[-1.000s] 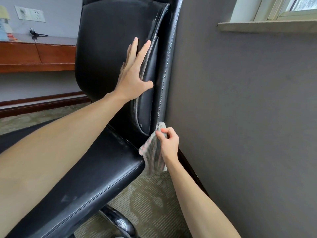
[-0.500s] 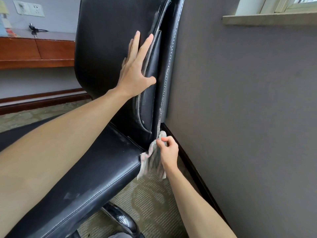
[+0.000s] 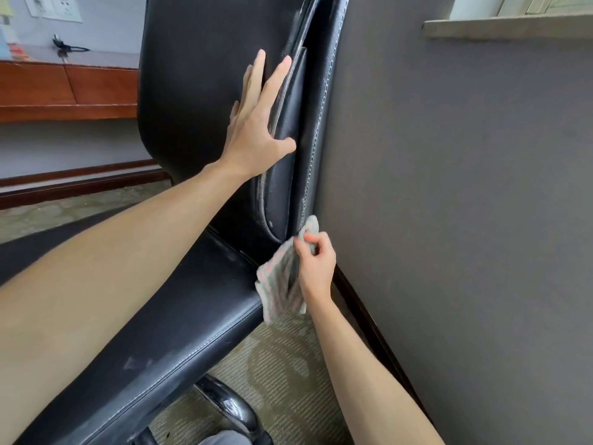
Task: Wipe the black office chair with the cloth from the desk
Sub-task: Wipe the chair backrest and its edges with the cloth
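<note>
The black office chair [image 3: 199,91] fills the middle of the view, its backrest upright and its seat running toward the lower left. My left hand [image 3: 256,123] lies flat on the backrest, fingers spread, holding nothing. My right hand [image 3: 316,264] pinches a pale checked cloth [image 3: 279,284] against the lower right edge of the backrest, where it meets the seat. The cloth hangs down beside the seat's corner.
A grey wall [image 3: 449,203] stands close on the right, with a dark skirting board [image 3: 369,313] at its foot and a window sill [image 3: 507,25] above. A wooden desk [image 3: 67,91] is at the back left. Patterned carpet [image 3: 282,374] and a chair base leg [image 3: 227,406] lie below.
My right hand dipped down the backrest's edge with the cloth, then came back up a little. My left hand stays flat on the backrest.
</note>
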A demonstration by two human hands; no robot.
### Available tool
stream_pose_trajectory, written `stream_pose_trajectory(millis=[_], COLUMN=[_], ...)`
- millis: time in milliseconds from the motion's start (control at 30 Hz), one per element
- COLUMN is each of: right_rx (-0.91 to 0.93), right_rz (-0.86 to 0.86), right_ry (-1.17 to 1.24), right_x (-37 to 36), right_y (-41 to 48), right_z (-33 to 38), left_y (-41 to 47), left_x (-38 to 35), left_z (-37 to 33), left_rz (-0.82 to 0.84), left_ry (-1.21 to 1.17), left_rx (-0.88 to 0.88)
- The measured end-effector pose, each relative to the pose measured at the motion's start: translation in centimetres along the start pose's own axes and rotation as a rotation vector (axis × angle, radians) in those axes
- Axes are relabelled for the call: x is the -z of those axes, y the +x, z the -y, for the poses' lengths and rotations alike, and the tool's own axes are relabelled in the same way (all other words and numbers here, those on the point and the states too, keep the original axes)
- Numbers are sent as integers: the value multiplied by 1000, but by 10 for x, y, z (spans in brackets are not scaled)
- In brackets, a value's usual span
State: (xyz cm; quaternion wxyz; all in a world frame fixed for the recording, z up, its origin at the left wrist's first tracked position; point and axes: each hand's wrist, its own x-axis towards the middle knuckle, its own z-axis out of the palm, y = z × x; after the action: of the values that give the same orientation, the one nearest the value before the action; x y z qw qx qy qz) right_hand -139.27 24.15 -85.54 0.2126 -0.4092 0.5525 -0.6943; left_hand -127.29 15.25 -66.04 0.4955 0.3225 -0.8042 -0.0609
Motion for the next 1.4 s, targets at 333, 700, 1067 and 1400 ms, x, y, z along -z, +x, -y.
stream_pose_trajectory(millis=[333, 700, 1067, 1400], right_rx=[64, -177, -69, -203], right_rz=[-73, -61, -145, -180], right_ry=[64, 74, 135, 152], right_x=[-11, -4, -21, -16], right_y=[20, -4, 9, -6], right_z=[37, -10, 22, -9], left_y=[4, -3, -4, -10], left_x=[-4, -13, -9, -18], left_z=[3, -6, -27, -9], left_rz=[-12, -23, 597, 593], left_ry=[25, 448, 1230, 1251], left_rx=[-3, -366, -842, -939])
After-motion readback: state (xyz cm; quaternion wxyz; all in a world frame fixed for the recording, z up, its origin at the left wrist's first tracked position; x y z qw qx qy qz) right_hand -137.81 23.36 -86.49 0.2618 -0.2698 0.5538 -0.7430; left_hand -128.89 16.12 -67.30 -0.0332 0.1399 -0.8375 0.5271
